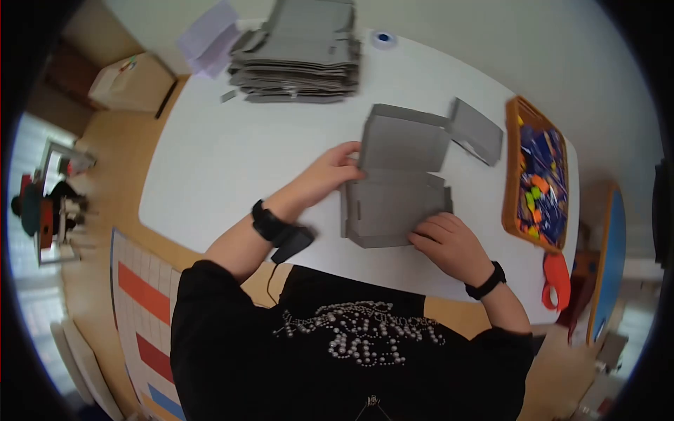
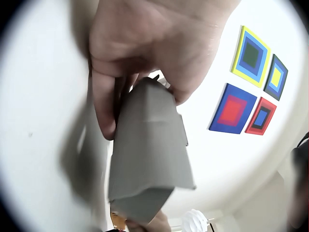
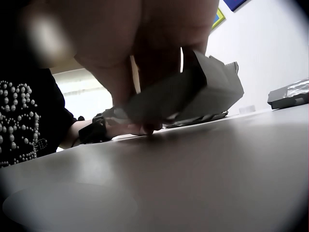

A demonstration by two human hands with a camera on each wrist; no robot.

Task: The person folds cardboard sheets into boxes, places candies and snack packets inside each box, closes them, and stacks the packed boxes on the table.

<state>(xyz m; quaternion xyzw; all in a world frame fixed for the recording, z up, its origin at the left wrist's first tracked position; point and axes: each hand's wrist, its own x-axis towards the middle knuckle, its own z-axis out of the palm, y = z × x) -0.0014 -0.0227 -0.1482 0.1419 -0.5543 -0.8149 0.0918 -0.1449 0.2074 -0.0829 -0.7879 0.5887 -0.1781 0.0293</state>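
A grey cardboard box [image 1: 397, 203] sits with its lid [image 1: 406, 144] raised at the back, its side walls partly folded up. At the box's left side, near the fold between base and lid, my left hand [image 1: 328, 177] grips the cardboard between thumb and fingers; the left wrist view shows the grey box [image 2: 147, 140] running away from that hand [image 2: 154, 38]. My right hand [image 1: 449, 245] holds the front right corner, fingers over the wall. Close up in the right wrist view, the right fingers [image 3: 159, 67] hang over the box wall [image 3: 217, 87].
Flat grey cardboard pieces [image 1: 302, 70] are stacked at the back left. A smaller grey box [image 1: 476, 133] lies behind the open one. To the right stand an orange-brown tray [image 1: 511, 182] of colourful packets and a red tape roll [image 1: 554, 284]. Another tape roll [image 1: 383, 39] lies at the back.
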